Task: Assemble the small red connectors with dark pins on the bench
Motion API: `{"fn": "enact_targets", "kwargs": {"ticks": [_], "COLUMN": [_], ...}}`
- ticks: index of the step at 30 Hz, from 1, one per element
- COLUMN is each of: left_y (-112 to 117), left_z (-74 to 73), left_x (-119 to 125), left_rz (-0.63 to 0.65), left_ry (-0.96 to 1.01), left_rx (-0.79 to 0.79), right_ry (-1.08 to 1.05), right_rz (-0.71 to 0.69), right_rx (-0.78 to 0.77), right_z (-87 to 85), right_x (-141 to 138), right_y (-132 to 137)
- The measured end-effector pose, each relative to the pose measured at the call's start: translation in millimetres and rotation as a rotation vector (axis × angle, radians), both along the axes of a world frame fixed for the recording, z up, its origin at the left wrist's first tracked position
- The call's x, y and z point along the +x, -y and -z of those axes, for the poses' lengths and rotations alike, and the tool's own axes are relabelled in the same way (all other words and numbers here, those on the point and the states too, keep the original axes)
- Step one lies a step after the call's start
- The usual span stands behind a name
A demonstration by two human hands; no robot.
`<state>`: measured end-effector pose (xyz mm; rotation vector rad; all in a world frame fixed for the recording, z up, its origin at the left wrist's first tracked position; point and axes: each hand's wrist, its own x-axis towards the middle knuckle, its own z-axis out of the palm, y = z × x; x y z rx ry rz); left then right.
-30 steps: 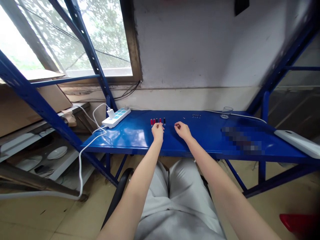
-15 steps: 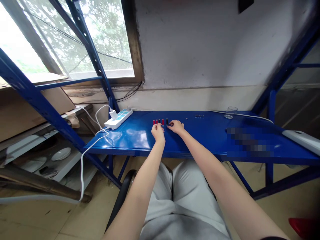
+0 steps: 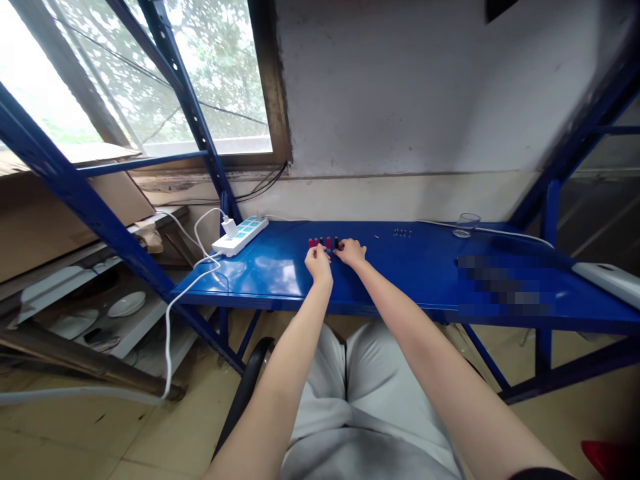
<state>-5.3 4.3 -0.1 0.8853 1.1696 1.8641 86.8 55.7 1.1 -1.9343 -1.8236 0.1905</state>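
Small red and black pieces stand in a short row on the blue table, among them a red piece, another red piece and a black piece. My left hand is closed in a pinch just in front of the row, and its fingertips hide whatever they hold. To its right, my right hand has thumb and fingers drawn together round a small black piece, right beside the standing black one. Both hands lie low over the tabletop, close together but apart.
A white power strip with a plugged-in cable sits at the table's left end. Several tiny metal bits lie behind my right hand. Farther right stand a clear glass and a white object. Blue frame posts flank the table.
My right hand's fingertips have come closer to the standing black piece. My left hand keeps its pinch in front of the row. The whole view has shifted slightly.
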Motion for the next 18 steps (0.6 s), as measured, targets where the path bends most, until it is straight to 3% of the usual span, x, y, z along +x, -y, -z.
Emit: {"fn": "enact_targets", "kwargs": {"ticks": [8,13,18], "left_y": [-0.6,3.7,5.9], "left_z": [0.4,1.7,5.2], "left_x": [2.9,10.0,12.5], "left_rz": [0.018,0.200,0.292], "left_ry": [-0.090,-0.357,-0.614], "left_rx": [0.025,0.164,0.177], "right_ry": [0.151,0.283,0.192], "right_rz": [-0.126,-0.173,-0.154], "right_rx": [0.135,0.304,0.395], "right_z": [-12.7,-19.6,-7.2], "right_x": [15.6,33.4,42.0], "right_y": [22.0,49.0,68.3]}}
